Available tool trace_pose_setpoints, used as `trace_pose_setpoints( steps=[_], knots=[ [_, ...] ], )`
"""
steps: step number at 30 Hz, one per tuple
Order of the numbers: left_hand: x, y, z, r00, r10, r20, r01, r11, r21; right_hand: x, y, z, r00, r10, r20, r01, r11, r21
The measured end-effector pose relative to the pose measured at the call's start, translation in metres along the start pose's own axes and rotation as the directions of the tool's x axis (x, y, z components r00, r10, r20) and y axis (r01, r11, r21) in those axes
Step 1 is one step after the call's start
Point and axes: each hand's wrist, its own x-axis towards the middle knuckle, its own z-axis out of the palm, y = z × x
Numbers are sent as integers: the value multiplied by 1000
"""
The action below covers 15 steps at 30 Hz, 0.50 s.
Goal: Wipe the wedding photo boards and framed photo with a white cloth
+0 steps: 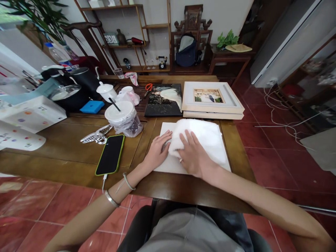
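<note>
A white, fluffy cloth (202,134) lies folded on a flat white board (168,164) near the table's front edge. My right hand (193,152) rests on the cloth's left part with its fingers spread, a ring on one of them. To the left, my left hand (158,148) is laid on the board's left side, fingers stretched out and flat, beside the cloth's edge. The board's middle is hidden under the cloth and my right hand.
Behind the board are white picture frames (187,101) and a dark photo panel (157,108). Orange-handled pliers (148,87) lie nearby. A lidded cup (124,120), hair clip (97,135) and charging phone (110,154) are at left, with boxes and a pot (67,99) beyond.
</note>
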Motion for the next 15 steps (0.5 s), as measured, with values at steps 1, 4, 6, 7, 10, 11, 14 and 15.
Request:
trace_pose_setpoints(
  steps=[1,4,6,7,10,11,14,15],
  knots=[
    [0,0,0,1000,-6,3,6,1000,0,-7,-8,2,1000,-25,6,25,1000,-10],
    [0,2,-1,1000,-19,12,19,1000,2,-36,-33,3,991,-132,4,131,991,33],
    [-1,2,0,1000,-25,16,25,1000,-2,-54,-43,-1,978,-205,32,201,974,102],
    [-1,2,0,999,-30,16,30,1000,-6,-61,-46,-5,971,-233,59,223,965,139],
    [-1,2,1,999,-42,17,43,999,-18,-67,-45,-16,955,-262,141,226,947,228],
    [-1,2,1,999,-43,15,43,999,-22,-64,-41,-20,951,-258,167,212,945,250],
    [-1,2,0,999,-38,7,38,999,-33,-46,-24,-25,959,-181,219,119,956,269],
    [0,2,-1,999,-38,7,38,999,-38,-39,-17,-25,967,-137,217,79,963,257]
  ],
)
